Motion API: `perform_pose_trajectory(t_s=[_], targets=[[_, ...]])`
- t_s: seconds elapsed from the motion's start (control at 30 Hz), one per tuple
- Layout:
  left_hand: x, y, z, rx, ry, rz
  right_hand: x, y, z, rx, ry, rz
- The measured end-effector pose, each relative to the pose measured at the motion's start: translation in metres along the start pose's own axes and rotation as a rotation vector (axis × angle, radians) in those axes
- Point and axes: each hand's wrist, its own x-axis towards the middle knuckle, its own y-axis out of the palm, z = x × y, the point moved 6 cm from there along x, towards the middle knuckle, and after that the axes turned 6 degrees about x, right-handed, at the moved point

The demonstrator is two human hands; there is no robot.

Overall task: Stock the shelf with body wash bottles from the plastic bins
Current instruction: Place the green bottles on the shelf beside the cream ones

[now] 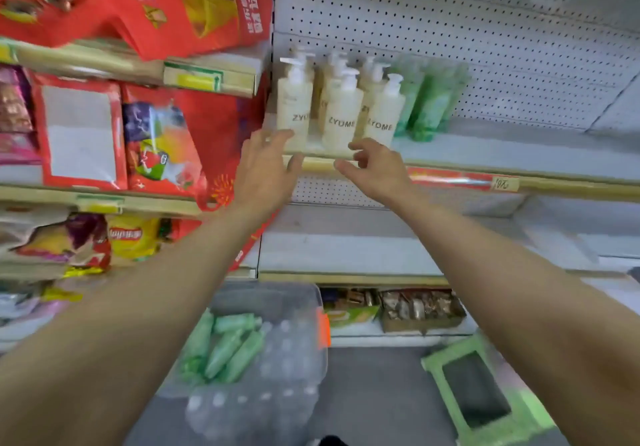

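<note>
Several cream pump bottles marked ZYOME (341, 116) stand in a cluster at the left end of the grey shelf (485, 158). Green bottles (431, 106) stand just right of them. My left hand (266, 168) is raised at the shelf's front edge below the leftmost cream bottle (294, 102), fingers spread, holding nothing. My right hand (375, 168) hovers below the front cream bottles, fingers loosely curled and apart, empty. On the floor a clear plastic bin (298, 310) holds several green bottles (225, 345) lying down.
Red snack bags and boxes (156, 140) fill the shelves to the left. A lower grey shelf (346, 251) runs under the stocked one, with boxed goods (419, 307) on the bottom tier. A green plastic stool (474, 386) stands on the floor at right.
</note>
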Motion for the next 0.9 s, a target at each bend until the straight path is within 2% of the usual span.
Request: perform_pose_trajectory(t_s=[0.2,0.3,0.43,0.5,0.67,0.83,0.9], targets=[[-0.079,0.064,0.104,0.018,-0.179,0.133,-0.028,0.119,-0.06,-0.009,0.156,0.276],[-0.124,0.096,0.155,0.028,-0.383,0.262,-0.043,0.181,-0.096,0.0,0.257,0.408],[-0.191,0.144,0.227,0.062,-0.687,0.489,-0.078,0.274,-0.143,-0.04,0.383,0.7],[-0.226,0.165,0.263,0.103,-0.802,0.567,-0.1,0.322,-0.174,0.078,0.555,0.775],[-0.287,0.214,0.328,0.111,-0.929,0.681,-0.143,0.43,-0.235,0.326,0.965,0.82],[-0.308,0.274,0.357,0.129,-0.847,0.811,-0.167,0.513,-0.266,0.532,1.278,0.728],[-0.314,0.296,0.358,0.186,-0.836,0.864,-0.171,0.531,-0.275,0.573,1.348,0.683]])
